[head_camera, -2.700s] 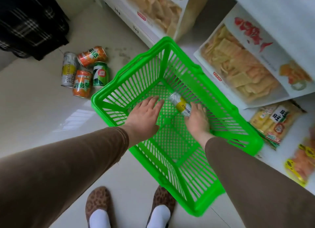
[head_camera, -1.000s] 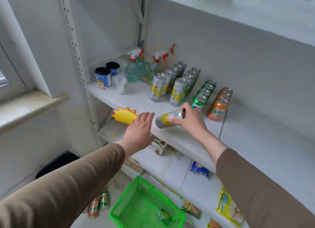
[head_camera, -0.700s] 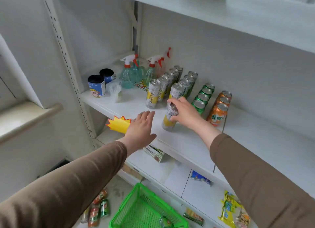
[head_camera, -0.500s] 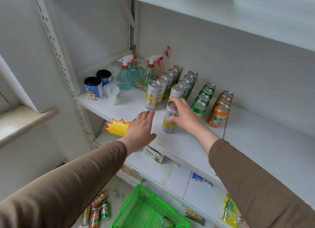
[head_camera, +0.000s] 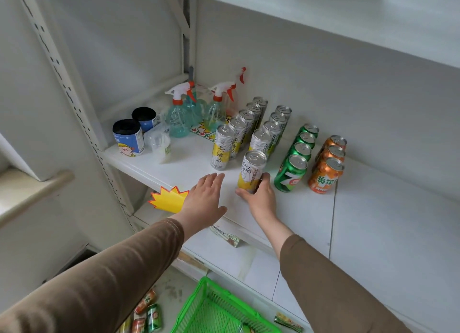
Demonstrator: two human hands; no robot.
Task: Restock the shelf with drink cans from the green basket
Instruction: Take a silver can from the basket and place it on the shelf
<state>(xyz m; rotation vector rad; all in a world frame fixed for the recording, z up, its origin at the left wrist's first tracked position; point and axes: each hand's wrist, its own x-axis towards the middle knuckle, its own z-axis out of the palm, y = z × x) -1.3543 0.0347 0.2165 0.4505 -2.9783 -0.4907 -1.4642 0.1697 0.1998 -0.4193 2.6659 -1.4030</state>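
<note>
Standing upright in right hand [head_camera: 258,198] grip, fingers wrapped low around silver-yellow can [head_camera: 251,171], long axis vertical, matching row [head_camera: 270,131] directly beyond grip, shelf [head_camera: 323,215] beneath; left hand [head_camera: 204,203] open, empty, beside.

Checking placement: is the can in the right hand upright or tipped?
Upright. The can stands base-down on the shelf, lid up, right hand gripping its lower half.

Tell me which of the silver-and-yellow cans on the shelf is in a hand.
The frontmost can, at the head of the right silver-and-yellow row. The right hand wraps its base; the other cans in both rows stand untouched behind it, and the left hand is open beside it.
</note>
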